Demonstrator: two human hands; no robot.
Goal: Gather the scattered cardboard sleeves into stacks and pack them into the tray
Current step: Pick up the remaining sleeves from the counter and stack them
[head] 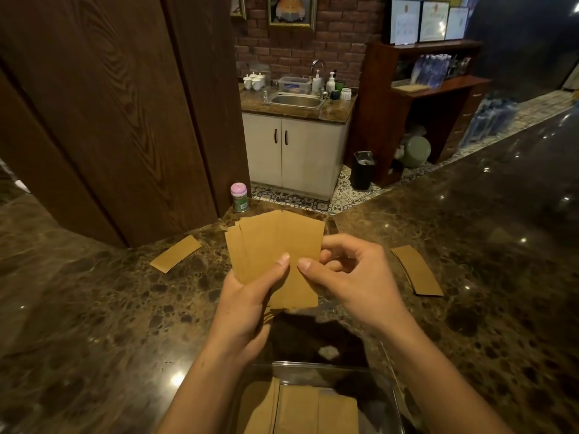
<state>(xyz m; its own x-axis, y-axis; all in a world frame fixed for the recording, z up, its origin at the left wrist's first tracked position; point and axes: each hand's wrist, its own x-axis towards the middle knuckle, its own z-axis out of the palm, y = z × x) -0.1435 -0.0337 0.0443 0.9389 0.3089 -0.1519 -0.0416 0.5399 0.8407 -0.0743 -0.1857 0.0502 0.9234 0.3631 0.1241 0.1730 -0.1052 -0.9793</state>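
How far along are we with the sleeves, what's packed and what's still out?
Done: some packed sleeves lie in the clear tray. In hand: the left hand holds a fanned bunch, the right hand pinching its right edge; it is not yet squared. Left: a single sleeve on the counter to the left and a small stack to the right.

Counter (94, 308): dark brown marble, glossy, with glints of light. Left of centre, one sleeve (175, 253) lies flat, alone and askew. To the right, well apart from it, a small stack (416, 270) of sleeves lies flat, edges slightly fanned. Near edge: clear tray (313, 365) standing on the stone. Far edge: canister (239, 197), pink lid, upright.
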